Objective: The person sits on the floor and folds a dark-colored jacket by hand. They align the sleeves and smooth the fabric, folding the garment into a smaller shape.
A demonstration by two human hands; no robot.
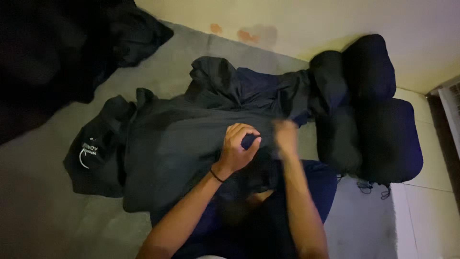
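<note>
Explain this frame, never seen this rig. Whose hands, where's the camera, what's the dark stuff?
There is no machine here. One camera sits on a person's head and looks down, so the two bare arms coming up from the bottom edge are that person's own.

The left hand, with a thin black band on its wrist, is closed on a fold of a dark garment. The right hand is blurred; it is at the same cloth, but I cannot tell its grip.

The garment lies spread and crumpled on a grey carpet. A second dark piece, with a white printed mark, lies to the left, touching it. More dark cloth is heaped at top left. At right lies a black cushion, partly on pale floor tiles. A cream wall runs along the top.
</note>
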